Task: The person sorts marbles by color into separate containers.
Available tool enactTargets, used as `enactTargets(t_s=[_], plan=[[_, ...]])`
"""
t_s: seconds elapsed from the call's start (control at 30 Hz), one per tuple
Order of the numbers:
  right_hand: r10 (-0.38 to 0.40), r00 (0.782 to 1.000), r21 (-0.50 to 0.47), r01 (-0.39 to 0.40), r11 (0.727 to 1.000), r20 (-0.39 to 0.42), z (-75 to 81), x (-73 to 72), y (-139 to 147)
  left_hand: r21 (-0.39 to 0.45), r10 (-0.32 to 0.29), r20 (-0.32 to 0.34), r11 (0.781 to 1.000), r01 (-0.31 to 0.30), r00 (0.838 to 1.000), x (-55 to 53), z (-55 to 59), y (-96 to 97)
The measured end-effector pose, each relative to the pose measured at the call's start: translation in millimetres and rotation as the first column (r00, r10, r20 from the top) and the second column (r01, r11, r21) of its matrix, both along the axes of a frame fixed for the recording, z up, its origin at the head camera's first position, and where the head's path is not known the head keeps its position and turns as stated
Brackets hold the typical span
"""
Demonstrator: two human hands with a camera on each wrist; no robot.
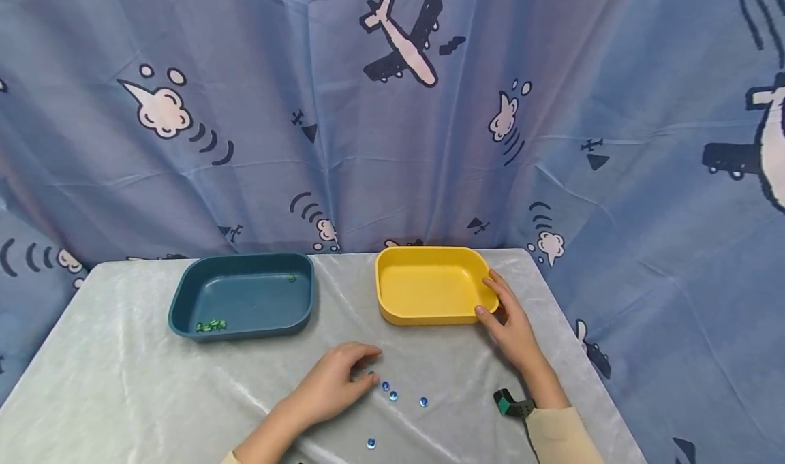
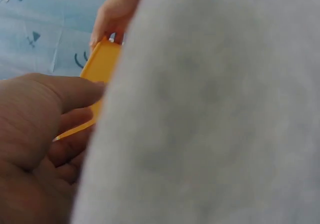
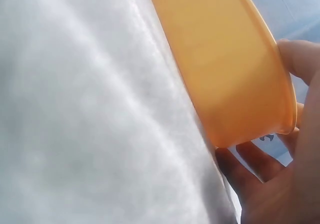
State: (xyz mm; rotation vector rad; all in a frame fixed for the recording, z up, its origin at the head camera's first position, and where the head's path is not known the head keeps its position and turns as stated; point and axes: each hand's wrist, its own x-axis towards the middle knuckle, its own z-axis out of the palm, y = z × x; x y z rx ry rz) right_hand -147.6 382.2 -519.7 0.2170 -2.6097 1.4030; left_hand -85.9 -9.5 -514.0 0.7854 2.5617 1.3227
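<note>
My left hand (image 1: 334, 382) is low over the table, fingers loosely bent, thumb apart from the forefinger. A small blue shiny bead (image 1: 386, 385) lies just right of its thumb, a second bead (image 1: 393, 396) close by. Another blue speck shows at the thumb tip; whether it is touched I cannot tell. In the left wrist view nothing shows between the fingers of the left hand (image 2: 45, 119). My right hand (image 1: 512, 324) holds the right end of a yellow tray (image 1: 392, 319), thumb at the near corner, fingers around the side. The right wrist view shows this hand (image 3: 285, 179) against the tray's wall (image 3: 220, 68).
A teal tray (image 1: 245, 332) stands at the back left, with a clump of green pieces (image 1: 211, 326) and one green piece (image 1: 291, 278) inside. More blue beads lie nearer, one (image 1: 424, 402) rightward, one (image 1: 371, 443) at the front. A patterned curtain (image 1: 257, 110) hangs behind the table.
</note>
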Motion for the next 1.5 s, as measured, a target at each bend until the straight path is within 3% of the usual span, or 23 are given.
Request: enactTargets(t_s=[0.3, 0.77, 1.3, 1.5], plan=[[0.003, 1.000, -0.029, -0.004, 1.000, -0.029, 0.5, 0.2, -1.7, 0.008, -0.069, -0.055, 0.998, 0.070, 0.996, -7.3, -7.4, -10.2], [0.006, 0.999, -0.051, -0.008, 0.999, -0.034, -1.2, 0.0, -4.0, 0.002, -0.074, -0.158, 0.997, 0.075, 0.985, -10.0, -14.6, -13.6], [0.034, 0.999, -0.041, -0.036, 0.999, -0.034, -5.5, -1.7, -1.6, 0.017, -0.057, -0.150, 0.998, 0.060, 0.987, -7.1, -18.6, -12.2], [0.034, 0.999, -0.032, -0.035, 0.999, -0.041, -5.2, -1.9, -0.5, 0.036, -0.059, -0.114, 0.997, 0.063, 0.992, -8.1, -18.2, -11.2]])
